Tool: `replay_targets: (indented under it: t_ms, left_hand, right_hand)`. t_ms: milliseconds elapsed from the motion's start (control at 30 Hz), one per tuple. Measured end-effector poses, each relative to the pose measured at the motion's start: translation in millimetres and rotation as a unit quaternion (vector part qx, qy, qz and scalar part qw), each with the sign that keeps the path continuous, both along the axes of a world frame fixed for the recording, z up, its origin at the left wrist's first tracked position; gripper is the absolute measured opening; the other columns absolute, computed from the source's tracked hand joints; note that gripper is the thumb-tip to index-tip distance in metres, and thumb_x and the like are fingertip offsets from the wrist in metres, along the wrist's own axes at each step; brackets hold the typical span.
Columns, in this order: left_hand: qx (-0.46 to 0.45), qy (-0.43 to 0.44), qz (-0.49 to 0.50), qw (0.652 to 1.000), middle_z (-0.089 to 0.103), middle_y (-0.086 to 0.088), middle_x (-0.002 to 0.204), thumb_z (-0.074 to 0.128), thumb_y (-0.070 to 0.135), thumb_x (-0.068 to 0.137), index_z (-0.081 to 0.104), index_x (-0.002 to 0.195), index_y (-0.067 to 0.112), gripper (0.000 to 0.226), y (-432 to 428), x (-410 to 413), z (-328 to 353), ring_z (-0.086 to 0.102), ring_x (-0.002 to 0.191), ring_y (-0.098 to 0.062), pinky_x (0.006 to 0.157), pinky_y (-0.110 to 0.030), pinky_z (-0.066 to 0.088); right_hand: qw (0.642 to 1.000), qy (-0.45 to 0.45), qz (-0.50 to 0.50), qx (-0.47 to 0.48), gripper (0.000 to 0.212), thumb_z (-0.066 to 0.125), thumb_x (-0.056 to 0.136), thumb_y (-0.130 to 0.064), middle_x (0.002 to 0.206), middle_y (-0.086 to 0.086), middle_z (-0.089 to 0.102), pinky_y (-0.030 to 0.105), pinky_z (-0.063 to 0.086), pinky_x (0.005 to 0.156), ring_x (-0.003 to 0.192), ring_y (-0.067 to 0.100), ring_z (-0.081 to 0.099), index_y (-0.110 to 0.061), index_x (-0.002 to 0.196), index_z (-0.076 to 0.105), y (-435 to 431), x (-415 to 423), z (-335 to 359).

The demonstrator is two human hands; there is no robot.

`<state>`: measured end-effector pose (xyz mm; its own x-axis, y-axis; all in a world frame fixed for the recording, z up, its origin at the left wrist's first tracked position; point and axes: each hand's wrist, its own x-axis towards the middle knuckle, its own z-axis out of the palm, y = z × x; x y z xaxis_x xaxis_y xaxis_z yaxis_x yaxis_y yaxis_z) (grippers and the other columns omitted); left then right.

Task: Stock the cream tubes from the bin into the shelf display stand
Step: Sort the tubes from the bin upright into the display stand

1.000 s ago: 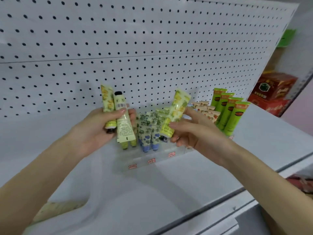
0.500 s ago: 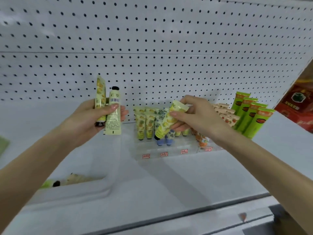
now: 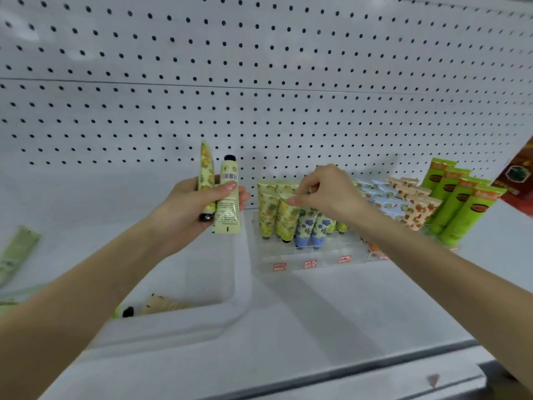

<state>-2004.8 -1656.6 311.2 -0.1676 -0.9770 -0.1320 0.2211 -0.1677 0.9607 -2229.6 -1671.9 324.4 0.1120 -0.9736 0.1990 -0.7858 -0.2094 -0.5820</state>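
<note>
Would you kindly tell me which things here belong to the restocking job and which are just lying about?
Job: left hand holding two tubes; right hand pinching a yellow tube in the display stand; bin with spare tubes.
Lying about: green tubes, red box, green packet at far left.

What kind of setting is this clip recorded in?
Probably a retail shop: a white pegboard panel behind a shelf, and a clear display stand with red labels holding rows of cream tubes.
</note>
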Motion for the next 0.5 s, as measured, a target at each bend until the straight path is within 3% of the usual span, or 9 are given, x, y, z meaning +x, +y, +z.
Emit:
replay_targets:
  t_ms: [500]
  left_hand:
    - [0.006, 0.042, -0.013, 0.999, 0.073, -0.013, 0.102, 0.06, 0.009, 0.09, 0.059, 0.117, -0.002, 0.029, 8, -2, 4, 0.072, 0.092, -0.019, 0.068, -0.023, 0.057]
  right_hand:
    - [0.998, 0.0, -0.037, -0.045, 0.021, 0.073, 0.081, -0.029, 0.074, -0.014, 0.044, 0.011, 0.03, 0.056, 0.062, 0.002, 0.044, -0.01, 0.09, 0.076, -12, 4, -30]
